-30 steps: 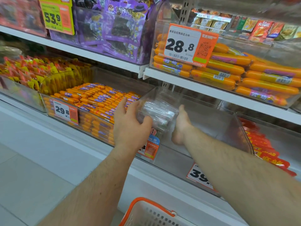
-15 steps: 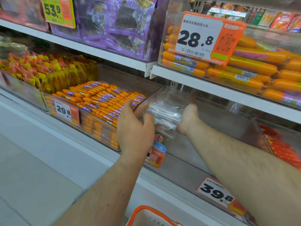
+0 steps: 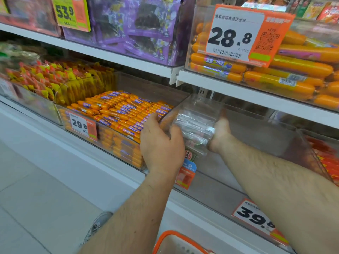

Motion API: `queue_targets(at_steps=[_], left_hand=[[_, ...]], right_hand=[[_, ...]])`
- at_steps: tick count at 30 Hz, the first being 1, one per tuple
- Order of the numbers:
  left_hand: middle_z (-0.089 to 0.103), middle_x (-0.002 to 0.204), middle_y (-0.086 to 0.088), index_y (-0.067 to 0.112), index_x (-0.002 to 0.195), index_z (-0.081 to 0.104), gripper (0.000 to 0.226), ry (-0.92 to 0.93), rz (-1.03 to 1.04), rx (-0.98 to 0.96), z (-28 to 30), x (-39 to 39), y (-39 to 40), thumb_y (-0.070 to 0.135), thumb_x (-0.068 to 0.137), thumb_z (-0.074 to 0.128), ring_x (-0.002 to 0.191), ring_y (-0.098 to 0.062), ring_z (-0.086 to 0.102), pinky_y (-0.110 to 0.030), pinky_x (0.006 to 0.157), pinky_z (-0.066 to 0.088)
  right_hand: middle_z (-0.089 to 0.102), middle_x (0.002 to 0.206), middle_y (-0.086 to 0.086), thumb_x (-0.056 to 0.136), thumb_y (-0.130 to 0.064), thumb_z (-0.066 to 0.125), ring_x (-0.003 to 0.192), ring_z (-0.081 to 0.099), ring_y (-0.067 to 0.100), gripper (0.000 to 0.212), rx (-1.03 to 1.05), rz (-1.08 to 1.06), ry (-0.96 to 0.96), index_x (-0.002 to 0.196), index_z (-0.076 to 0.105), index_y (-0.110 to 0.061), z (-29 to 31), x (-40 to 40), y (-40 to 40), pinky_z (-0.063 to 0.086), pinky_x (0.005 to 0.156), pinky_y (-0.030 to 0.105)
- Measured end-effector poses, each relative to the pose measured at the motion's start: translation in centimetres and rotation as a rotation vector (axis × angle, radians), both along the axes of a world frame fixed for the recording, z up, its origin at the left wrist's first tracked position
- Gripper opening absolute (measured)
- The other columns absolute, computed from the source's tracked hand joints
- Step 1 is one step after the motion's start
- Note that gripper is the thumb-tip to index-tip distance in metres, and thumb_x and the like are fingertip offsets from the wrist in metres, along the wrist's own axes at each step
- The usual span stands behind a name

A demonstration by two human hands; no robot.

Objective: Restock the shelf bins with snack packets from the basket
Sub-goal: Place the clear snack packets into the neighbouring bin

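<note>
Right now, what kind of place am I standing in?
Most likely a shop's snack aisle: white shelves hold clear bins of orange sausage sticks, printed price tags hang on the fronts, and an orange basket sits below.

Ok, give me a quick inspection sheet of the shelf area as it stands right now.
Surface: white shelf above; lower ledge carries clear bins.
Job's things: clear packets held between both hands over the near-empty clear bin; orange basket below at the frame's edge.
Clutter: full bin of orange sausage sticks at left; red packets at right; price tags 29.8, 39, 28.8.
Grippers: left hand and right hand grip the packets from either side.
Cables: nothing seen.
Surroundings: purple packs on the upper shelf; pale floor.
</note>
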State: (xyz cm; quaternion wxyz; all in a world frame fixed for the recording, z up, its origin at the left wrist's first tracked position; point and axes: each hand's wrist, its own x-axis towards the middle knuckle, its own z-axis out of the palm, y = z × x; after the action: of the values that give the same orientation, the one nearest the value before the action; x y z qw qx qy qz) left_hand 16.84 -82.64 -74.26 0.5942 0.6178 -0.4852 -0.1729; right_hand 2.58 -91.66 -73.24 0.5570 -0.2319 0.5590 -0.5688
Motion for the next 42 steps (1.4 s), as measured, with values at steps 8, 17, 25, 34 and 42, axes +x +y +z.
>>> queue_targets(at_steps=[8,17,25,34,42], left_hand=[[0.050,0.142,-0.002,0.014,0.145,0.040,0.057,0.032,-0.089,-0.004,0.1,0.8,0.3,0.033,0.092,0.049,0.130,-0.019,0.043,-0.037,0.108,0.034],[0.045,0.147,-0.003,0.014,0.150,0.031,0.069,0.111,-0.289,0.046,0.6,2.0,0.4,0.042,0.088,0.046,0.135,-0.021,0.041,-0.046,0.113,0.034],[0.055,0.071,0.009,0.021,0.076,0.058,0.017,-0.393,-0.499,-0.339,3.2,-0.7,8.0,0.035,0.079,0.049,0.073,-0.017,0.053,-0.034,0.064,0.041],[0.062,0.118,0.006,0.020,0.118,0.064,0.029,-1.283,-1.306,0.648,-3.6,-2.9,12.4,0.030,0.093,0.054,0.106,-0.018,0.057,-0.035,0.095,0.047],[0.060,0.127,-0.003,0.020,0.123,0.062,0.041,-1.493,-1.437,0.920,-8.5,-4.0,13.6,0.044,0.091,0.050,0.112,-0.023,0.059,-0.047,0.098,0.050]], right_hand=[[0.073,0.068,0.013,0.096,-0.069,0.020,0.053,0.070,0.025,0.075,0.154,-0.050,0.080,0.088,0.067,-0.012,0.2,0.0,2.7,0.051,0.059,0.031],[0.068,0.054,0.010,0.096,-0.071,0.018,0.064,0.066,0.023,0.075,0.158,-0.062,0.062,0.083,0.060,-0.010,1.2,2.3,5.7,0.050,0.053,0.030],[0.057,0.128,0.006,0.097,-0.055,0.043,0.119,0.055,0.025,0.053,0.007,-0.192,0.428,0.133,0.051,-0.017,3.8,0.9,13.2,0.042,0.104,0.039],[0.052,0.068,-0.003,0.088,-0.016,0.055,0.063,0.046,0.007,0.012,-0.666,-0.198,1.117,0.077,0.059,-0.014,-7.9,-2.7,26.8,0.039,0.062,0.019],[0.060,0.072,0.007,0.087,-0.032,0.054,0.069,0.058,0.026,0.026,0.304,0.764,1.285,0.075,0.055,-0.009,-22.5,-3.4,32.0,0.049,0.059,0.040]])
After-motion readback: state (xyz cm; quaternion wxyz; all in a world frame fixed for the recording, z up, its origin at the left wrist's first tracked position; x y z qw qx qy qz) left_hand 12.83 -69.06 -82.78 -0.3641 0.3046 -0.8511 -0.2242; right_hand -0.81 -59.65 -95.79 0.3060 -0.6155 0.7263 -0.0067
